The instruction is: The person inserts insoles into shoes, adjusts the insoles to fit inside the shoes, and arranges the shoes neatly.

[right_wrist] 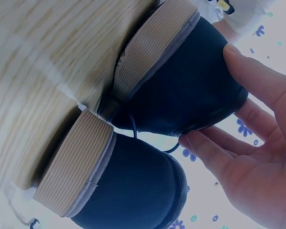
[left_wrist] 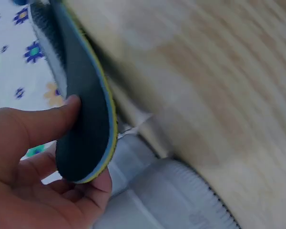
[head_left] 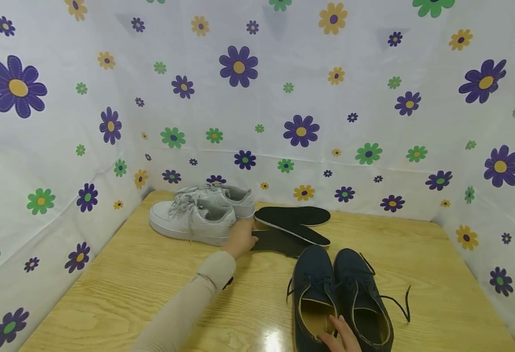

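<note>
My left hand (head_left: 241,238) reaches across to the white sneakers and pinches one end of a dark insole (head_left: 277,243). In the left wrist view the thumb presses on the insole's (left_wrist: 88,109) dark face with fingers beneath, and its edge shows blue and yellow layers. Two black insoles (head_left: 290,222) lie partly overlapping just behind it. At the front, my right hand (head_left: 341,337) grips the heel of the left navy shoe (right_wrist: 186,81), thumb on one side and fingers on the other. The other navy shoe (right_wrist: 138,183) stands right beside it.
A pair of white sneakers (head_left: 191,220) stands at the back left of the wooden table (head_left: 165,274). A loose shoelace (head_left: 398,303) trails to the right of the navy shoes. Flower-printed cloth (head_left: 275,102) walls off the back and both sides.
</note>
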The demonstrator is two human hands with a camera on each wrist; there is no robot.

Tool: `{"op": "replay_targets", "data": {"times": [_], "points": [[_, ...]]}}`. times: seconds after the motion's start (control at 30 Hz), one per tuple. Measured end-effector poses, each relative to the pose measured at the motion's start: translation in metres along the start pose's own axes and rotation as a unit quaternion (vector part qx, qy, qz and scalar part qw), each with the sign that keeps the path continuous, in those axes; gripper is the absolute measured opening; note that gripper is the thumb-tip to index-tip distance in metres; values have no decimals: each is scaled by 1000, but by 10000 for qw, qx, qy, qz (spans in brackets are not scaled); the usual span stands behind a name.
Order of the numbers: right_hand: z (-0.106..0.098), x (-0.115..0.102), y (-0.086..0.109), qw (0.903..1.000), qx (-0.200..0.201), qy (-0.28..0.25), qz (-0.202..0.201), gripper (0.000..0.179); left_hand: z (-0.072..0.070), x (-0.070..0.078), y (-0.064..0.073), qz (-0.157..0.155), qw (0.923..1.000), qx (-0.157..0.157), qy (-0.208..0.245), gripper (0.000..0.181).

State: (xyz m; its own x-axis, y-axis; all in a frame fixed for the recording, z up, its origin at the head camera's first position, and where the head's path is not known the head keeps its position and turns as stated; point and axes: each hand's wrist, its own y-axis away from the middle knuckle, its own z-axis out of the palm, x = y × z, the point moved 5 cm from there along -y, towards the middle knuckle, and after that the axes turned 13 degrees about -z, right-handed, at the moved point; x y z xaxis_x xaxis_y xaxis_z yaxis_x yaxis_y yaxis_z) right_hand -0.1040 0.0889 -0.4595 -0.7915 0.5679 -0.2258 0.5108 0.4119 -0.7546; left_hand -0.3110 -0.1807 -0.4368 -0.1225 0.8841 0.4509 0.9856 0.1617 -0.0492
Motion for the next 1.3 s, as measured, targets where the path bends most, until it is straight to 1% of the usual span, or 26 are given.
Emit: {"op": "replay_targets", "data": {"times": [0.07, 0.13, 0.2, 0.27, 0.3, 0.37, 0.43, 0.47, 0.57, 0.67, 0.73, 0.77, 0.8, 0.87, 0.9, 0.97, 1.0, 1.03, 1.07, 1.1, 1.13, 1.17, 1.2, 1.23, 1.3], "points": [[1, 1, 0, 9997, -161, -21, 176, 37, -6, -1, 4, -104, 9990, -104, 416, 26], [1, 1, -2, 9989, -318, -65, 346, 36, -12, 0, 8, -202, 9979, -217, 581, 28], [2, 1, -4, 9977, -440, -134, 493, 35, -18, 2, 12, -261, 9977, -298, 554, 30], [2, 1, -5, 9967, -508, -225, 595, 34, -24, 5, 16, -297, 9982, -353, 379, 26], [1, 1, -6, 9970, -497, -219, 546, 34, -27, 6, 18, -297, 9986, -362, 261, 23], [0, 0, -8, 9982, -431, -189, 374, 33, -33, 10, 22, -287, 9987, -400, 112, 23], [-1, 0, -10, 9994, -308, -112, 115, 32, -38, 14, 28, -173, 9990, -412, 34, 22], [-1, 0, -11, 9997, -240, -43, -27, 35, -41, 16, 31, -79, 9991, -407, 48, 22], [-3, 0, -12, 9996, -126, -5, -271, 39, -50, 18, 43, 116, 9985, -432, 328, 24], [-5, 1, -13, 9991, -161, -51, -398, 37, -59, 14, 55, 111, 9961, -379, 784, 25], [-7, 1, -15, 9990, -368, -155, -178, 37, -65, 10, 63, 35, 9934, -301, 1107, 24], [-9, 2, -17, 9986, -499, -180, -62, 38, -67, 8, 66, 6, 9923, -209, 1219, 23], [-11, 4, -19, 9963, -756, -335, 229, 37, -70, 6, 69, -9, 9906, -132, 1364, 23], [-15, 6, -25, 9850, -1326, -592, 928, 37, -73, 2, 75, -37, 9856, 49, 1689, 21], [-18, 7, -28, 9765, -1582, -675, 1297, 35, -73, 1, 78, -60, 9819, 140, 1886, 21], [-25, 8, -38, 9654, -1828, -721, 1717, 34, -71, 1, 84, -130, 9711, 257, 2369, 20], [-28, 7, -43, 9597, -1876, -759, 1950, 32, -68, 1, 87, -211, 9626, 207, 2695, 19], [-32, 6, -49, 9624, -1716, -743, 1970, 30, -64, 3, 90, -304, 9520, 126, 3042, 19], [-36, 4, -56, 9650, -1500, -800, 1996, 28, -59, 6, 94, -390, 9390, 19, 3416, 18], [-40, 2, -62, 9672, -1247, -890, 2024, 26, -54, 10, 98, -508, 9244, -145, 3777, 18], [-43, -1, -69, 9654, -1064, -1055, 2136, 25, -49, 14, 102, -635, 9085, -349, 4116, 18], [-45, -2, -75, 9597, -917, -1308, 2313, 25, -43, 19, 107, -786, 8889, -589, 4474, 19], [-46, -3, -81, 9525, -766, -1593, 2480, 25, -38, 24, 112, -891, 8694, -824, 4790, 19], [-47, -3, -87, 9434, -625, -1897, 2647, 25, -34, 30, 117, -932, 8493, -1040, 5090, 20], [-47, -2, -97, 9217, -538, -2321, 3060, 29, -27, 42, 127, -964, 8093, -1433, 5615, 20]]}}
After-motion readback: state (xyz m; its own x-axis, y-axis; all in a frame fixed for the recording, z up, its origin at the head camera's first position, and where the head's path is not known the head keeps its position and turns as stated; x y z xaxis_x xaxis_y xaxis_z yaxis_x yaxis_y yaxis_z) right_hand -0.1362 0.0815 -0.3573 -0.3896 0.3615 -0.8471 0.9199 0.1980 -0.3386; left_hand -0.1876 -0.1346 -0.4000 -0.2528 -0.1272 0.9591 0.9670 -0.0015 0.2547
